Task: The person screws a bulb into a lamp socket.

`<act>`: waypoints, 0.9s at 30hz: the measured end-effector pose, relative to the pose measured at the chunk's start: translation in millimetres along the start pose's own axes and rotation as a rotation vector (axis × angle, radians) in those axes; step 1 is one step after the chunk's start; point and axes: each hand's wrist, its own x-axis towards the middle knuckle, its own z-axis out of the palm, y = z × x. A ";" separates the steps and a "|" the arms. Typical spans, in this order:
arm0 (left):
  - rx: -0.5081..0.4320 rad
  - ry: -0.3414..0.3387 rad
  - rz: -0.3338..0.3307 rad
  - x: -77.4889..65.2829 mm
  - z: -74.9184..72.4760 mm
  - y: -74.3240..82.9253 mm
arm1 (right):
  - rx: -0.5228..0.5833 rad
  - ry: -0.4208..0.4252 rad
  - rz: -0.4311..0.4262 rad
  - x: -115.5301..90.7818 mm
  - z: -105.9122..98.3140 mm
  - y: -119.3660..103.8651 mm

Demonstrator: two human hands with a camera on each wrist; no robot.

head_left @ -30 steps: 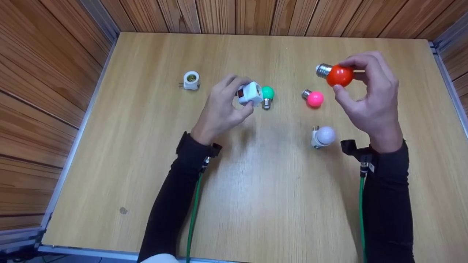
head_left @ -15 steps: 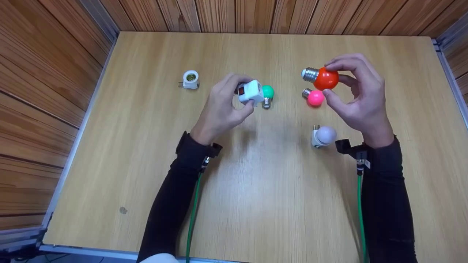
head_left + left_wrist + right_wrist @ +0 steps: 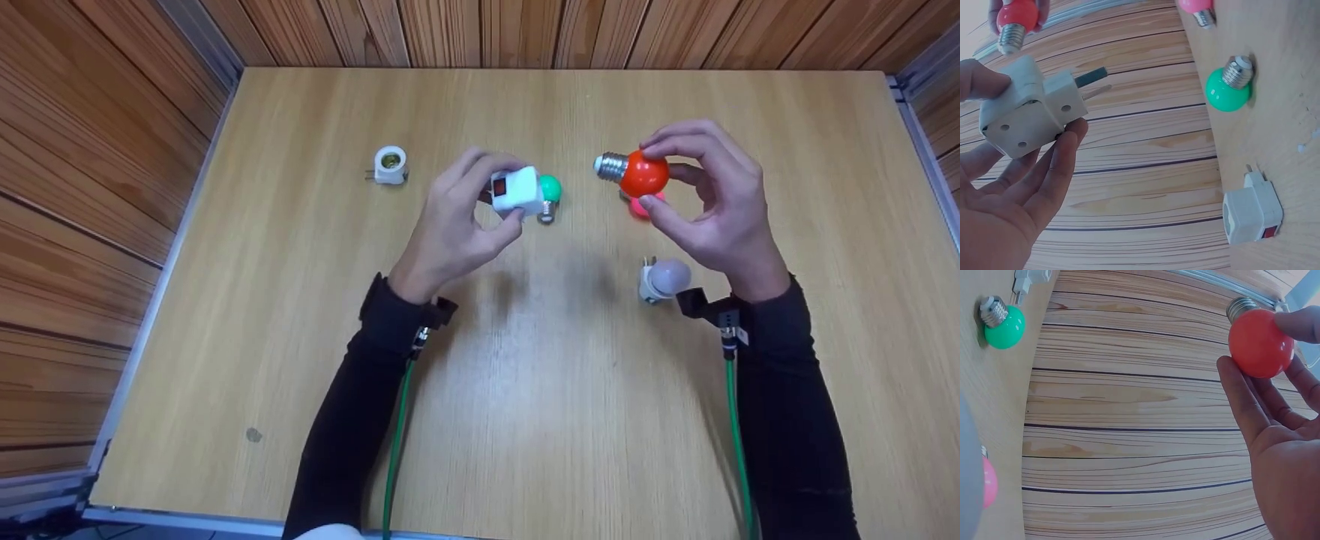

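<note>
One right-wrist label is unreadable; the left hand pinches a white socket, the right hand a red bulb.

Both sleeves are black and close-fitting. At each sleeve's end sits a black mount with silvery connector and green cable
</note>
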 end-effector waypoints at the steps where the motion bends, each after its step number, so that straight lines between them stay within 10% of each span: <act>1: -0.002 0.000 0.009 0.3 -0.1 1.0 | -0.004 -0.003 -0.003 -0.1 0.3 -0.2; 27: -0.126 0.031 0.100 -0.2 8.8 10.9 | 0.059 0.017 -0.155 0.4 13.3 -12.8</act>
